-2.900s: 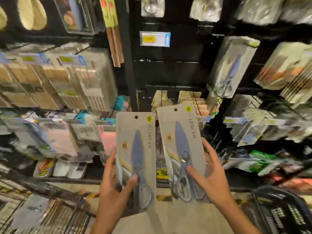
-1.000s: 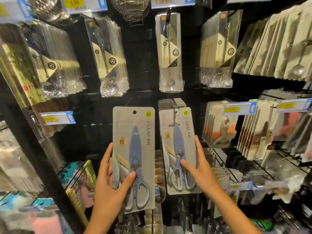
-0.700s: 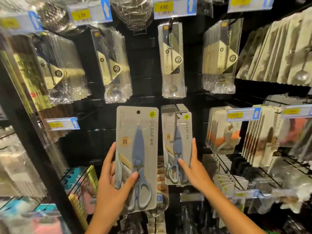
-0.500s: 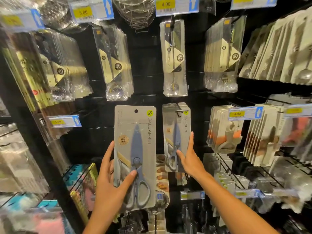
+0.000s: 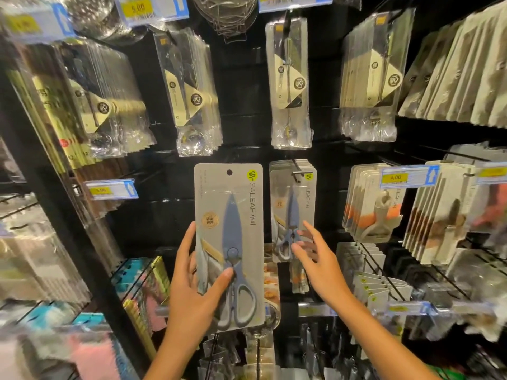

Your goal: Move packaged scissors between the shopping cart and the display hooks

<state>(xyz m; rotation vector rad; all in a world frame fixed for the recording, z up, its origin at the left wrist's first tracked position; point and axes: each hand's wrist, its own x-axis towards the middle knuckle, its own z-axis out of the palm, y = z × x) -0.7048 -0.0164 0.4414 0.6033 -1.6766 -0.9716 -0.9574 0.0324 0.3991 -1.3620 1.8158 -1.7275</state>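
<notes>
My left hand (image 5: 196,292) grips a grey card pack of blue-handled scissors (image 5: 229,242) upright in front of the black display wall, thumb across the handles. To its right a second scissors pack (image 5: 292,212) hangs on a display hook (image 5: 297,171) at the front of a stack of like packs. My right hand (image 5: 315,259) hovers just below and in front of that hung pack, fingers spread and relaxed, holding nothing. The shopping cart is out of view.
Packs of spoons and utensils (image 5: 289,83) hang on hooks above. Price tags (image 5: 408,176) stick out at right and a price tag (image 5: 111,189) at left. More carded goods (image 5: 370,204) hang right of the scissors; lower hooks (image 5: 381,283) jut forward.
My right hand slid its scissors pack onto the hook and let go, drawing back slightly with fingers spread. My left hand kept its pack steady.
</notes>
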